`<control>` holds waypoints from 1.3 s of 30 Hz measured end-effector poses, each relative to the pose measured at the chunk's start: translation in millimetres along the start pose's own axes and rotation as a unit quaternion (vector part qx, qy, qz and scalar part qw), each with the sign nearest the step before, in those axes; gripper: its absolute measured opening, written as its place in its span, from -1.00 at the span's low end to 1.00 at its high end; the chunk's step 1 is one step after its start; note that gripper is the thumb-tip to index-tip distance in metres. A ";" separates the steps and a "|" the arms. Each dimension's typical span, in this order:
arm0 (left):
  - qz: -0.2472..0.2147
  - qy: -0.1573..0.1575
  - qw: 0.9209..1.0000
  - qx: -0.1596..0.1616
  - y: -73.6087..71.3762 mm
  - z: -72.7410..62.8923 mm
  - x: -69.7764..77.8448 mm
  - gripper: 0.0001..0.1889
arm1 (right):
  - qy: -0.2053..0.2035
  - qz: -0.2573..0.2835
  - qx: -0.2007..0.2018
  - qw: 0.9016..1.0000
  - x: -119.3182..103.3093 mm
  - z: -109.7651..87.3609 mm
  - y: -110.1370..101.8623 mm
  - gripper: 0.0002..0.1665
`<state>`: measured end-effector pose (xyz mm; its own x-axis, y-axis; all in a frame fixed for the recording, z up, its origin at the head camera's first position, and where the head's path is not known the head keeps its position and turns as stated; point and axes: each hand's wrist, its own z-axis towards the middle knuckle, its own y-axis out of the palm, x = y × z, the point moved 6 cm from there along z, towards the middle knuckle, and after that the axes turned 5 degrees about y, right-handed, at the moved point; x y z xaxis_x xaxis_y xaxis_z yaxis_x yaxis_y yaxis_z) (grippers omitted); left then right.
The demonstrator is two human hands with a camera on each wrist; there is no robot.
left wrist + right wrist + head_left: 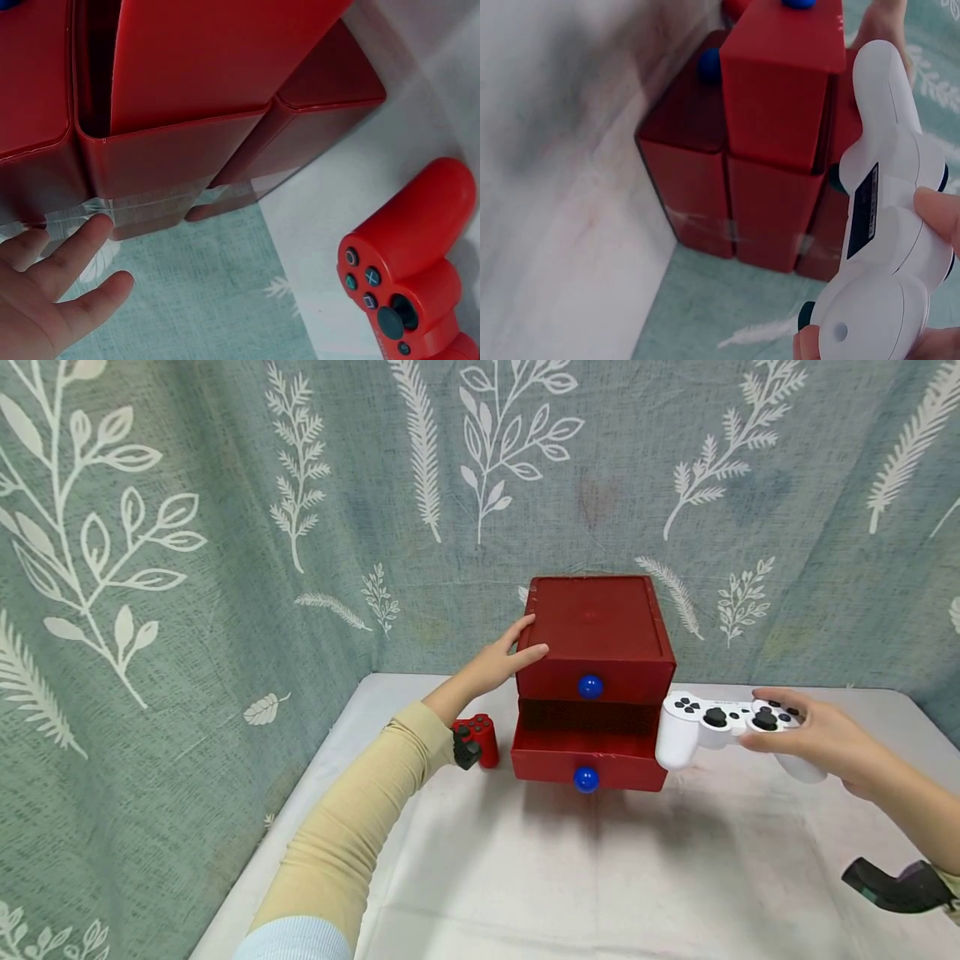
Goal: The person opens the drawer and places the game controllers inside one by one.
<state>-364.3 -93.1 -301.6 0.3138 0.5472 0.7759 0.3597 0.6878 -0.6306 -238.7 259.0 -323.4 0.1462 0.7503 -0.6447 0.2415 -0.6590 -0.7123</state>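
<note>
A red drawer cabinet [596, 618] with blue knobs stands against the curtain, and its middle drawer [551, 766] is pulled out. My left hand [498, 664] is at the cabinet's upper left edge, fingers spread; in the left wrist view the fingertips are close to the cabinet's side. In my right hand [832, 735] is a white game controller [678, 739], gripped at one end between thumb and fingers. It hangs in the air at the right of the pulled-out drawer. A red game controller [409, 262] lies on the table left of the cabinet, partly hidden by my left forearm in the head view.
A white cloth covers the table [480, 893]. Green patterned curtains [345, 485] stand behind and to the left of it. A dark strap piece [896, 885] shows near my right wrist. Clear tape [769, 234] runs along the cabinet's side.
</note>
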 end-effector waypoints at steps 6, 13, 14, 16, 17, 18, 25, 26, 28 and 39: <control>0.000 -0.002 1.000 0.000 0.5 0.3 -0.7 -0.24 | -0.005 0.007 -0.008 1.000 -12.7 -0.4 7.5 0.10; -0.002 -0.003 1.000 0.001 1.1 0.5 -1.3 -0.24 | -0.018 0.013 -0.015 1.000 -29.1 1.9 19.5 0.08; -0.002 -0.003 1.000 0.001 1.3 0.4 -1.3 -0.24 | -0.022 0.016 -0.014 1.000 -31.3 2.0 20.9 0.07; -0.002 -0.004 1.000 0.002 1.4 0.5 -1.2 -0.24 | -0.027 0.020 -0.013 0.999 -35.8 2.0 23.5 0.07; -0.003 -0.005 1.000 0.003 1.3 0.5 -1.3 -0.24 | -0.030 0.021 -0.013 0.999 -38.1 2.1 24.5 0.07; -0.002 -0.004 1.000 0.004 1.2 0.6 -1.4 -0.24 | -0.032 0.021 -0.012 0.999 -40.4 2.2 25.6 0.07; 0.002 -0.004 1.000 0.005 0.6 1.4 -2.4 -0.24 | -0.047 0.026 -0.013 0.998 -56.4 3.0 34.1 0.02; 0.001 -0.004 1.000 0.005 0.6 1.5 -2.3 -0.24 | -0.049 0.026 -0.014 0.998 -58.4 3.1 35.9 0.00; 0.000 -0.002 1.000 0.005 0.5 1.5 -2.2 -0.24 | -0.051 0.033 -0.021 0.998 -62.1 3.2 39.3 -0.01; 0.003 -0.004 1.000 0.007 1.0 1.4 -2.1 -0.23 | -0.046 0.031 -0.048 0.997 -77.8 12.4 56.2 0.01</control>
<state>-365.8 -92.9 -303.7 0.3093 0.5550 0.7722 0.3458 0.6907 -0.6350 -248.3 163.0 -316.6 0.0752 0.6979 -0.7122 0.3272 -0.6920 -0.6435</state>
